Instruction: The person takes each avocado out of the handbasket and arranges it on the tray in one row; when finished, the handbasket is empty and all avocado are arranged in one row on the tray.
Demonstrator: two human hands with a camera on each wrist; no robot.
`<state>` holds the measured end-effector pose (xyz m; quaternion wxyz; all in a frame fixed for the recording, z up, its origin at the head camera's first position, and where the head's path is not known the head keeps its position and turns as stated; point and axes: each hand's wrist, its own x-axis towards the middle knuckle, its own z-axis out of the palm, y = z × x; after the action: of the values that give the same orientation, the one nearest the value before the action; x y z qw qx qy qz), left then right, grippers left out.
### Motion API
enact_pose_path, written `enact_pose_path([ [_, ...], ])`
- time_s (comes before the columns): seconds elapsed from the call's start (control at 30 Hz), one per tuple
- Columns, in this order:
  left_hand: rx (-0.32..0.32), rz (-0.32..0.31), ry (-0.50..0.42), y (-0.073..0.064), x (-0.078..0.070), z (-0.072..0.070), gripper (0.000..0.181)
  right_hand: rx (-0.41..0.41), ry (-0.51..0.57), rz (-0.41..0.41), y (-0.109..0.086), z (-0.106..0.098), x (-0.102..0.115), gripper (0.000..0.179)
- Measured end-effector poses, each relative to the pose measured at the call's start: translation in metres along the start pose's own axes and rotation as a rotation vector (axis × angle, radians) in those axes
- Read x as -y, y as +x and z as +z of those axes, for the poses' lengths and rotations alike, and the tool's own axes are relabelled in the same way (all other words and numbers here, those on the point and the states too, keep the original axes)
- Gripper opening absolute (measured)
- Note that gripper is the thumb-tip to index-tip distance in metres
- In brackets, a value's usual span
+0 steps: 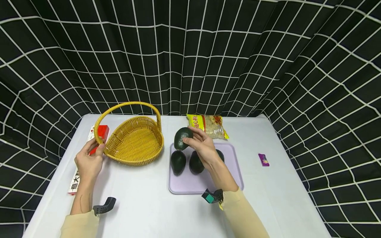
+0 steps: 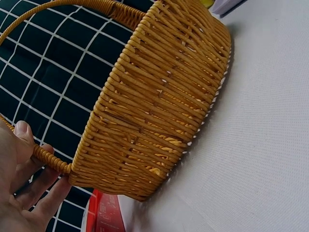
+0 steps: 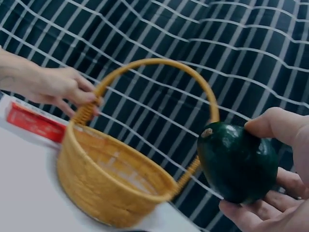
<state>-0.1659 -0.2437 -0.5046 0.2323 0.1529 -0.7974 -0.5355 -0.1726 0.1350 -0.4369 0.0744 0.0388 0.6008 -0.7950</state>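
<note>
My left hand (image 1: 89,162) grips the handle of a yellow-brown wicker basket (image 1: 135,140) near its left base, thumb and fingers around it. No contents show in the basket in the head view. Between the thumb and fingers of my right hand (image 1: 203,145) is a dark green avocado (image 1: 182,138), raised above the far left corner of a lilac tray (image 1: 190,187). On that tray lie more avocados (image 1: 178,163), some partly hidden behind my right hand and wrist. In the right wrist view the held avocado (image 3: 236,162) appears close up, with the basket (image 3: 108,179) beyond it.
Behind the tray lies a yellow printed food bag (image 1: 212,125). A small purple packet (image 1: 263,160) is on the right of the white table (image 1: 276,205). Left of the basket, a long red and white box (image 1: 74,181) lies partly under my left hand. Black gridded curtain surrounds the table.
</note>
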Motion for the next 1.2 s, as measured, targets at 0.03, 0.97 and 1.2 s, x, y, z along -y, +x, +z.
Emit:
enact_pose_path([
  [0.03,0.0,0.003,0.001,0.0,0.0,0.0,0.038,-0.016,0.008,-0.002,-0.002,-0.006,0.001,0.062],
  [0.97,-0.01,0.023,-0.033,0.0,0.0,-0.001,0.037,-0.222,-0.635,-0.006,-0.052,-0.189,0.028,0.072],
  [1.2,-0.006,0.018,-0.038,-0.001,-0.001,0.0,0.038,-0.169,-0.701,0.016,-0.049,-0.205,0.018,0.074],
])
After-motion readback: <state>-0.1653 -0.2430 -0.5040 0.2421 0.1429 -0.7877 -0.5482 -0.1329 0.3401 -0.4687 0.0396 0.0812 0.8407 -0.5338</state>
